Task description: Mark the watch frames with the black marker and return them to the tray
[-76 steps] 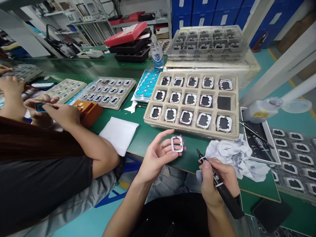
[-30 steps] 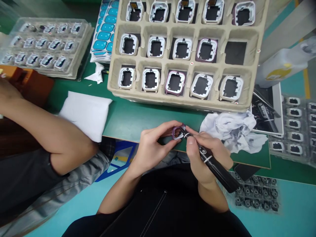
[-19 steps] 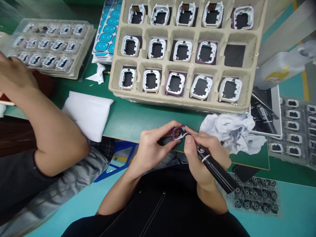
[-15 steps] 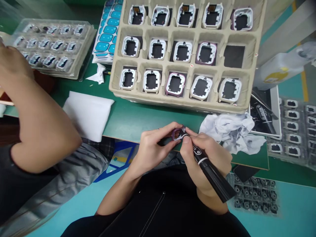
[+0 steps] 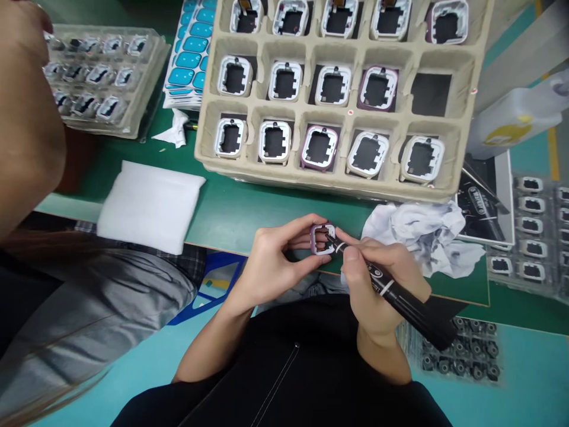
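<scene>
Pinched between the thumb and fingers of my left hand [image 5: 278, 261] is a small purple and white watch frame [image 5: 316, 240], its opening facing up. My right hand [image 5: 384, 276] is closed round a black marker pen [image 5: 400, 301]. The pen's tip is at the right side of the frame's opening; whether it touches the frame cannot be made out. Both hands are over the front edge of the green table [image 5: 235, 216]. Beyond them, a beige moulded tray [image 5: 284, 171] holds several watch frames in compartments, one compartment at its right having none.
Crumpled white cloth [image 5: 418, 234] lies right of my hands, near a white bottle [image 5: 511, 121] and tweezers [image 5: 484, 187]. A folded white cloth [image 5: 149, 204] is at the left. Another person's arm [image 5: 31, 118] reaches over by a clear tray [image 5: 149, 89]. Blue label sheets [image 5: 186, 59] lie behind.
My right hand and the marker have moved right and slightly back from the frame, showing more of its opening. The other person's arm has moved up and left. The view has shifted slightly.
</scene>
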`<state>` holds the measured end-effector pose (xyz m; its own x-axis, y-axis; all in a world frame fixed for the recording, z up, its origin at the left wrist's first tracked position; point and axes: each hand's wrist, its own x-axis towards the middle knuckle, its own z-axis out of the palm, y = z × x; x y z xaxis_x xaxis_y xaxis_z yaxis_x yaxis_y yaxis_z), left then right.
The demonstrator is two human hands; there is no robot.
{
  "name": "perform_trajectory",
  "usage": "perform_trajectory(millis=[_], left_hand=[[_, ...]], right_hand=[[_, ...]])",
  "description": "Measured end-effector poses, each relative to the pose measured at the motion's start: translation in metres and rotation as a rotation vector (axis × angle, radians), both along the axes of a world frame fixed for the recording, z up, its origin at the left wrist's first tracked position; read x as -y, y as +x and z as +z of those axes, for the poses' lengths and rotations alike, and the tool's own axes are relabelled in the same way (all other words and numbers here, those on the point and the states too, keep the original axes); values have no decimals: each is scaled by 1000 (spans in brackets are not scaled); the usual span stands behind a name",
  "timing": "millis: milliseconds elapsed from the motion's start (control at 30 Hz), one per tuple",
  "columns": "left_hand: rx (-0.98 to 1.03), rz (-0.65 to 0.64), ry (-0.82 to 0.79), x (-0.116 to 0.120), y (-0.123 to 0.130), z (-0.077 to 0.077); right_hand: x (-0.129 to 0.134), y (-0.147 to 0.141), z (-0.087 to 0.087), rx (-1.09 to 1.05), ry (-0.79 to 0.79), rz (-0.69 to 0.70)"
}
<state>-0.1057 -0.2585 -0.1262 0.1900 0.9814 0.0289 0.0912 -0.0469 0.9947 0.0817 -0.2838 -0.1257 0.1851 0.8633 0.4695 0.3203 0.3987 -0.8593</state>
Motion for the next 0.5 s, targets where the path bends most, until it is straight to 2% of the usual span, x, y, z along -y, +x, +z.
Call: perform_trajectory(millis=[100, 300, 500], left_hand=[[63, -5, -55, -2, 0, 3], [128, 16, -110, -4, -1, 5], [220, -34, -170, -9, -10, 7]], right_hand=[[-3, -5, -2, -17, 53, -53], [-8, -9, -6, -71, 107, -10], [-10, -13, -13, -92, 131, 35]])
